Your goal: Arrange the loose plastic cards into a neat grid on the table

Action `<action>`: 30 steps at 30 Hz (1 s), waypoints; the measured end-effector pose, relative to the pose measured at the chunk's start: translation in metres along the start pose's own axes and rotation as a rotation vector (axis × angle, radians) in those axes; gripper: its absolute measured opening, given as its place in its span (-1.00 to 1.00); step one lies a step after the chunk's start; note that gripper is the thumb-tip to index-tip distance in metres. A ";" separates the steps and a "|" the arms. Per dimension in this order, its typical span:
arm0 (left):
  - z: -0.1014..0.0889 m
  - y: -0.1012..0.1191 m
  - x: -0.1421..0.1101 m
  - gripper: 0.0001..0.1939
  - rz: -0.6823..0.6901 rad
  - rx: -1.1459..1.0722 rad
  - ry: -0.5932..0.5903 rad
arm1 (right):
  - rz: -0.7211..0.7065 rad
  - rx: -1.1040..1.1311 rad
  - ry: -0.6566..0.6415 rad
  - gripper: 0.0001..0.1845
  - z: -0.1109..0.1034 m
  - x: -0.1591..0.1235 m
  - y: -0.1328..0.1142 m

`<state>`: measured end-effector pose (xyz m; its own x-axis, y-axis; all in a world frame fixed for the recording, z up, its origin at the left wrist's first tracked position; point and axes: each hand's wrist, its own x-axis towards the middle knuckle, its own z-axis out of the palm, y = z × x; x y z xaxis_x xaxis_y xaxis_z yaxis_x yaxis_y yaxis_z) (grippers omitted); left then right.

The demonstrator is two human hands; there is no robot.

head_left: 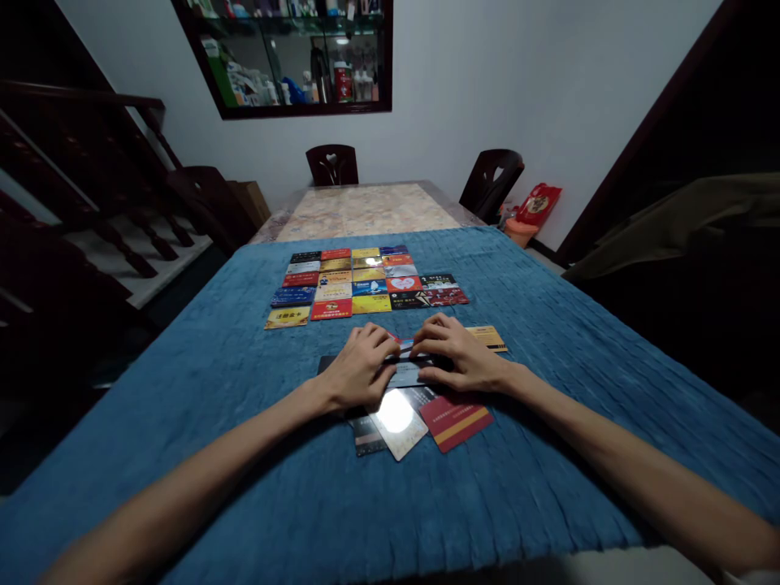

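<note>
Both hands are over a loose spread of plastic cards on a blue cloth. My left hand (362, 366) is curled at the left end of a silver-grey card (407, 374), thumb on the near side and fingers on the far side. At the card's other end my right hand (457, 356) bends round in the same way. Just in front of me lie a shiny pale card (399, 426), a dark red card with a yellow stripe (457, 422) and a black card (369, 436). A gold card (489, 338) shows past my right hand. Fingers partly hide the cards beneath.
Beyond my hands, several colourful cards are laid in close rows, among them a yellow card (288, 317) and a white-heart card (405, 283). The blue cloth (201, 390) covers the near part of the table (371, 207). Dark chairs (332, 165) stand around the far end.
</note>
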<state>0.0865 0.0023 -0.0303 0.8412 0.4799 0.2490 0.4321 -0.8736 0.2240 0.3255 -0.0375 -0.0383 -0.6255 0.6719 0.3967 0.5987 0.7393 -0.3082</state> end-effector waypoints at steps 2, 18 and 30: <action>0.001 -0.001 0.000 -0.83 -0.021 0.015 0.012 | -0.006 -0.003 -0.004 -0.68 0.000 0.001 -0.002; -0.017 -0.001 0.000 -0.67 -0.010 0.067 -0.135 | -0.025 -0.046 -0.046 -0.70 -0.001 0.003 -0.006; -0.029 -0.003 0.002 -0.72 0.110 -0.006 -0.009 | -0.019 -0.029 0.088 -0.73 0.000 0.001 0.000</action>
<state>0.0780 0.0082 -0.0030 0.8864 0.3804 0.2640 0.3349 -0.9204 0.2016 0.3252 -0.0369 -0.0384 -0.5912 0.6500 0.4776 0.6018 0.7497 -0.2754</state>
